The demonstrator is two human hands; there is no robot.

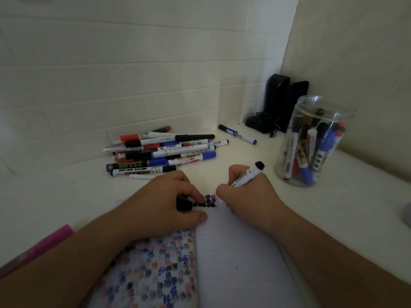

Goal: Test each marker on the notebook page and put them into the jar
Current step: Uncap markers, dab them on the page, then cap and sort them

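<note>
An open notebook (233, 252) lies in front of me, its left page covered in red, blue and black test marks. My right hand (246, 194) grips a white marker (249, 174) with a black end, tip down at the top of the right page beside a short row of marks. My left hand (169, 201) rests on the notebook's top edge and holds a black cap (184, 205) in its fingers. A pile of markers (162, 152) lies behind my hands. The clear plastic jar (311, 143) at the right holds several markers.
A single blue-and-white marker (237, 134) lies apart near the back wall. Two black speakers (284, 103) with a cable stand in the corner behind the jar. A pink strip (37, 247) shows at the lower left. A grey object (407, 215) sits at the right edge.
</note>
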